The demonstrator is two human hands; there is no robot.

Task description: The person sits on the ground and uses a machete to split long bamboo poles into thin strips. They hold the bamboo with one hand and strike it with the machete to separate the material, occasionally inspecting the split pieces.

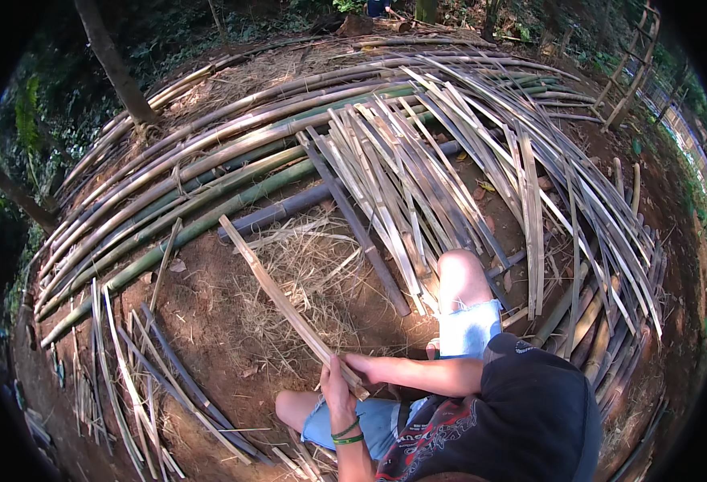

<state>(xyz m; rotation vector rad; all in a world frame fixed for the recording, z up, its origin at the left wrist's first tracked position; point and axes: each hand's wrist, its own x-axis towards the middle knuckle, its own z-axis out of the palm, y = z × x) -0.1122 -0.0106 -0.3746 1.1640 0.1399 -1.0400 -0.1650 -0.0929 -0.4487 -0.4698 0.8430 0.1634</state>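
A long, pale split bamboo strip [277,296] slants from the ground litter up to my lap, its lower end between my knees. My left hand [336,390], with green bands at the wrist, is wrapped round the strip near that end. Right beside it, my right hand [359,368] is closed against the strip's other edge. What the right fingers grip is hidden. Thin curled bamboo shavings [289,281] lie heaped on the soil beneath the strip.
Long whole bamboo poles [233,153] lie stacked across the far side. Many split strips [402,177] fan out ahead and to the right. More loose strips [140,386] lie at the left. A dark thick pole [277,211] rests beyond the shavings. A tree trunk [116,64] stands far left.
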